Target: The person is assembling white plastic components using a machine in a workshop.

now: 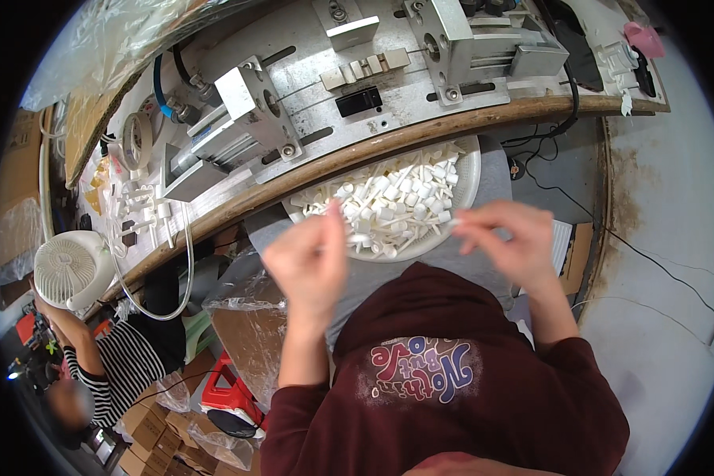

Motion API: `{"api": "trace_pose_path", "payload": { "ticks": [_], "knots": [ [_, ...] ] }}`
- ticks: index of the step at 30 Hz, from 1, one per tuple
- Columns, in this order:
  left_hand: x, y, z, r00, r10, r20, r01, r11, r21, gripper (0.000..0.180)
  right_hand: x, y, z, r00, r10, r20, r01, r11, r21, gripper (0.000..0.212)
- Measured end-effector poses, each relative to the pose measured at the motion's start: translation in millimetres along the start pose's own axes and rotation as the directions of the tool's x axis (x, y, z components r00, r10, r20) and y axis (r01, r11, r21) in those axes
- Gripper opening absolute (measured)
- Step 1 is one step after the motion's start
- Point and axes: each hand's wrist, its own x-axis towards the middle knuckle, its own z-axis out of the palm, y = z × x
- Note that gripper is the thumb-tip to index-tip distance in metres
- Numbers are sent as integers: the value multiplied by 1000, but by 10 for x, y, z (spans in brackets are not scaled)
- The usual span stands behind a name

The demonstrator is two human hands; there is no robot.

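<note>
A round white basket (474,170) full of small white plastic parts (404,198), some cap-shaped and some thin stems, rests on my lap under the bench edge. Over its left side is my left hand (308,258), its fingers curled in and the thumb raised; whatever lies inside the curl is hidden. My right hand (509,238) hovers at the basket's right rim with thumb and forefinger pinched together. A pale speck shows at those fingertips, too blurred to name. Both hands are apart from each other and smeared a little by motion.
Ahead on the wood-edged bench (484,117) stands a metal clamping fixture (357,71) with a cylinder on each side. White sprue pieces (147,206) lie at left, near a small white fan (73,270). A person in striped sleeves (127,361) sits at left. Cables hang at right.
</note>
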Motion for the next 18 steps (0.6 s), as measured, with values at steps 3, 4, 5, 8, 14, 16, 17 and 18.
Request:
{"api": "trace_pose_path", "payload": {
  "ticks": [3,4,5,8,14,16,17,18],
  "knots": [
    [29,8,-84,999,-53,5,53,997,-58,33,-1,-41,-40,997,71,-18,-69,993,93,14],
    [10,82,-24,999,-40,34,43,997,-68,33,-10,-82,-11,998,60,3,-60,992,107,15],
    [10,160,40,998,-21,66,26,996,-82,33,-32,-112,75,997,73,29,-77,980,184,13],
    [6,240,115,991,-51,125,67,990,-126,34,-22,-191,216,996,4,92,-22,980,198,11],
    [13,245,130,989,-61,136,80,986,-143,35,-16,-166,284,999,-39,16,34,971,235,12],
    [12,255,112,988,-71,139,89,987,-135,35,-8,-178,298,997,-73,11,69,981,183,11],
    [5,241,110,990,-51,134,67,991,-117,35,-2,-188,308,996,-90,6,88,985,146,11],
    [-6,218,106,991,-32,130,45,994,-99,35,3,-196,320,994,-108,1,107,988,109,11]
  ]
}}
